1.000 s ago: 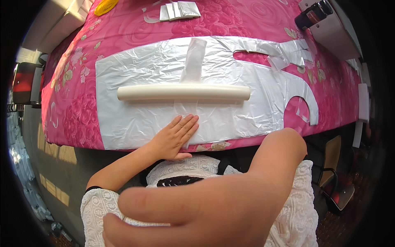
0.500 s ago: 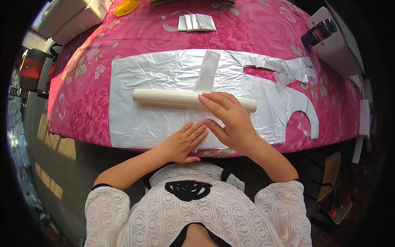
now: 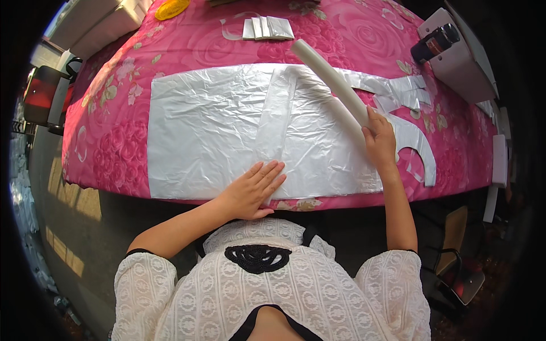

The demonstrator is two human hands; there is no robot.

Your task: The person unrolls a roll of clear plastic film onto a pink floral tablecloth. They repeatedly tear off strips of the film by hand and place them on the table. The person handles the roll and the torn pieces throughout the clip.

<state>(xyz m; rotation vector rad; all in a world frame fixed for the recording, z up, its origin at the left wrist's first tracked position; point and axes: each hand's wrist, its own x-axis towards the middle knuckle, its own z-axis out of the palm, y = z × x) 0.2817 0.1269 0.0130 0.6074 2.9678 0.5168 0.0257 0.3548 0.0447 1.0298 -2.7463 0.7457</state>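
Note:
A flat, crinkled silvery-white plastic apron (image 3: 199, 131) lies across the table, its cut-out straps to the right. My left hand (image 3: 256, 190) presses flat on its near edge, fingers stretched out. A translucent plastic strip (image 3: 273, 119) runs across the apron from the far edge down toward that hand. In my right hand (image 3: 380, 139) is a long white roller tube (image 3: 330, 77), gripped near its lower end. The tube slants up and to the left over the apron's right half; whether it touches the plastic I cannot tell.
The table has a pink floral cloth (image 3: 114, 153). Small folded silvery packets (image 3: 268, 28) and a yellow dish (image 3: 172, 8) sit at the far side. A dark bottle (image 3: 435, 42) rests against a white box (image 3: 466, 68) at right. Chairs (image 3: 455, 250) stand beyond the edges.
My right hand has closed around the tube and moved right, swinging it from lying across the apron to a slant. The left hand stays on the near edge.

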